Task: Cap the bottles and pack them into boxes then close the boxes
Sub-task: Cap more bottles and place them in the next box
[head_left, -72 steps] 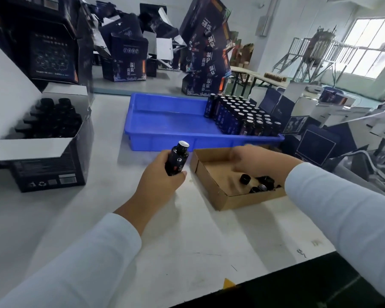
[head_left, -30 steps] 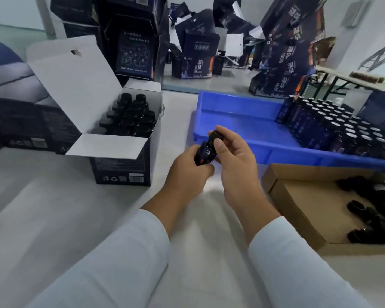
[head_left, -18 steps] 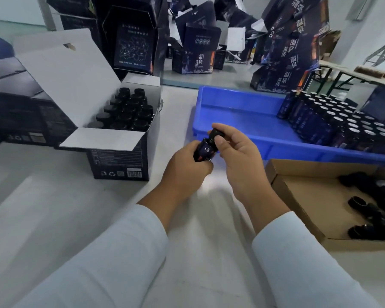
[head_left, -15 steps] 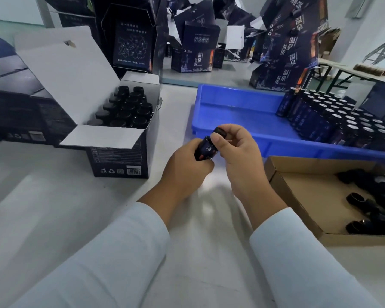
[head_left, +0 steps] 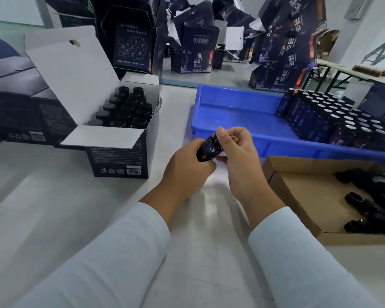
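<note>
A small dark bottle is held tilted above the white table. My left hand grips its body from below. My right hand pinches the black cap at the bottle's neck, and its fingers hide most of the cap. To the left stands an open dark box with its white flaps up, holding several capped bottles. The blue tray behind my hands carries several uncapped bottles at its right end. A shallow cardboard tray at the right holds loose black caps.
Closed dark boxes lie at the far left. More printed boxes are piled along the back of the table, some leaning. A folding table stands at the far right. Bare white tabletop lies in front of the open box.
My right hand came out of the cardboard tray with a cap and met the bottle in my left hand. Since then both hands stay on the bottle, the right fingers shifting round the cap.
</note>
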